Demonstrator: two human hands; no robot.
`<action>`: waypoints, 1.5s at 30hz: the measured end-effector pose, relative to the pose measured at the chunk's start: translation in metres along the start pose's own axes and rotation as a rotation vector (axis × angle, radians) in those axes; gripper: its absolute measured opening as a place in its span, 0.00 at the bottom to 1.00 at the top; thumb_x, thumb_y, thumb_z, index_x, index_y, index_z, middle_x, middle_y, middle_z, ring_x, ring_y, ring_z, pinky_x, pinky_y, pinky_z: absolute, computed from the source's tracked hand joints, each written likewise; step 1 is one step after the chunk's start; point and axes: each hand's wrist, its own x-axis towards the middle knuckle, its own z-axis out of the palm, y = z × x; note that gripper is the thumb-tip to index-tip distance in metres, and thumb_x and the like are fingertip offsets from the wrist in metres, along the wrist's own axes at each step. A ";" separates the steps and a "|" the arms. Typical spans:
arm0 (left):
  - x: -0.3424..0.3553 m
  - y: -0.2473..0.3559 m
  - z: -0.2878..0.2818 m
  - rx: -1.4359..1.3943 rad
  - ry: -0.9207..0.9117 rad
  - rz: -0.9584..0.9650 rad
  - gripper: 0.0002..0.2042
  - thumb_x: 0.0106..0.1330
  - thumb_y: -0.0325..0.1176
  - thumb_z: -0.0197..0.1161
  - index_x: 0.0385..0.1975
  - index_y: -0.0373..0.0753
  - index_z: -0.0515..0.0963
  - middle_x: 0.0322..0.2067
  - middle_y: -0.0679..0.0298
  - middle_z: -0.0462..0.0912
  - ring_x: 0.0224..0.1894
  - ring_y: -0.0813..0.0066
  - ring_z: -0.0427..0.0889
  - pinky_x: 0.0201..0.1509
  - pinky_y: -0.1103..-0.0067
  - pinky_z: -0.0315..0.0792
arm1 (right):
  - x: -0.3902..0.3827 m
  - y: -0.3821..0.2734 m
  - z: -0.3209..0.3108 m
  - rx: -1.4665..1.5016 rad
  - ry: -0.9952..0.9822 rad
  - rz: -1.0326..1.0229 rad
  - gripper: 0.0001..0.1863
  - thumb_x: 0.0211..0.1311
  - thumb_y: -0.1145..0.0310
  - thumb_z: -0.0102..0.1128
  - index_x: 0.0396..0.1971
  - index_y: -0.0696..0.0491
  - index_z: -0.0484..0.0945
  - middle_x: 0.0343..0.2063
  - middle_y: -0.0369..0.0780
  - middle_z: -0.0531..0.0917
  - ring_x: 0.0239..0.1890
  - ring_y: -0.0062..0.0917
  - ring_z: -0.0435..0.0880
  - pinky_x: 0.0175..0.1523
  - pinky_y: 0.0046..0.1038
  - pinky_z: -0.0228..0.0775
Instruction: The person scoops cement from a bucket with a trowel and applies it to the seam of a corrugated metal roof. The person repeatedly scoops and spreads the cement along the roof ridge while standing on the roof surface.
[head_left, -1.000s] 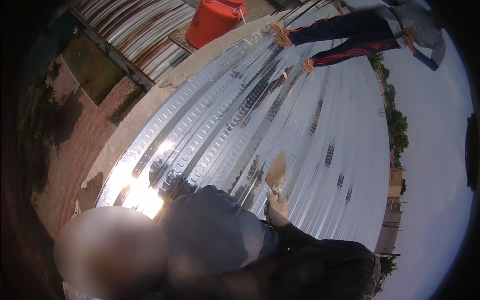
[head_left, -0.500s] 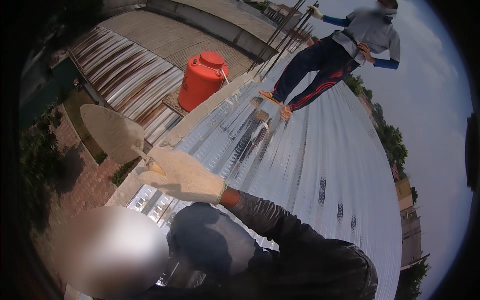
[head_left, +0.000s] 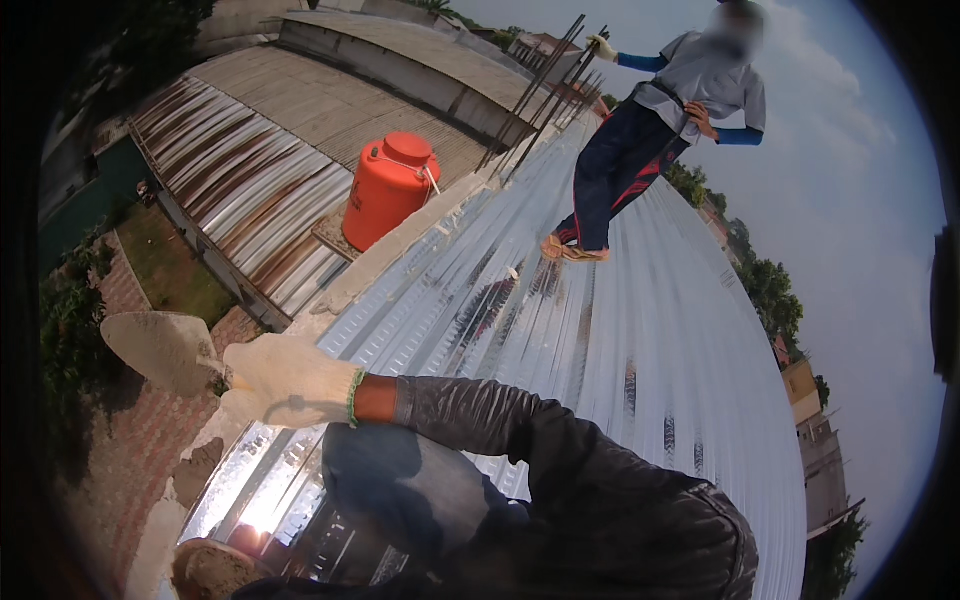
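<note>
Right hand (head_left: 285,382), gloved, reaching left: closed in a grip round the handle end of the trowel (head_left: 158,350), glove back facing up. Left hand: out of frame, state cannot be told.

Change: a second ago the trowel was over the roof near mid-view; half a second ago it had swung left; now it is at far left, arm stretched across. View has tilted too, so part of the shift may be the camera's. Judged meaning for the work: blade is now at the ledge side, no longer over the sheets.

Left to right: blade seen against plants and paving (head_left: 150,430); brown patch (head_left: 198,470) below the hand, on the ledge (head_left: 345,285); orange drum (head_left: 392,195) past the ledge; dark rods (head_left: 545,90); ribbed metal roof (head_left: 700,330); co-worker (head_left: 655,135) standing on it, one hand at the rods, feet now close together, apart a second ago.

Unclear: blade underside unseen, load on it cannot be told; height above the ledge uncertain. Handle and fingertips hidden by the glove. Round brown thing (head_left: 212,572) cut off at lower left, kind unknown. Sleeve (head_left: 480,408) and knee (head_left: 400,480) cover the near sheets; glare whitens one spot.
</note>
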 end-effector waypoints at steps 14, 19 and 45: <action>-0.045 -0.006 -0.125 0.116 0.383 0.077 0.24 0.78 0.51 0.68 0.47 0.29 0.87 0.37 0.56 0.90 0.39 0.70 0.80 0.49 0.71 0.78 | 0.036 0.021 0.024 0.316 -0.271 0.251 0.28 0.79 0.43 0.59 0.28 0.54 0.83 0.19 0.34 0.81 0.22 0.18 0.82 0.29 0.26 0.74; -0.014 -0.065 -0.182 0.314 0.326 0.155 0.24 0.80 0.50 0.66 0.47 0.28 0.85 0.36 0.53 0.89 0.38 0.69 0.77 0.49 0.70 0.77 | 0.006 0.051 0.045 0.354 -0.199 0.526 0.23 0.79 0.50 0.66 0.32 0.55 0.80 0.21 0.33 0.79 0.22 0.17 0.80 0.28 0.25 0.73; -0.053 -0.073 -0.168 0.215 0.534 -0.058 0.19 0.78 0.44 0.73 0.36 0.32 0.79 0.28 0.68 0.78 0.35 0.81 0.70 0.41 0.78 0.71 | 0.065 -0.085 0.105 0.072 -0.569 -0.174 0.27 0.82 0.50 0.66 0.63 0.58 0.81 0.41 0.47 0.88 0.41 0.39 0.89 0.50 0.42 0.83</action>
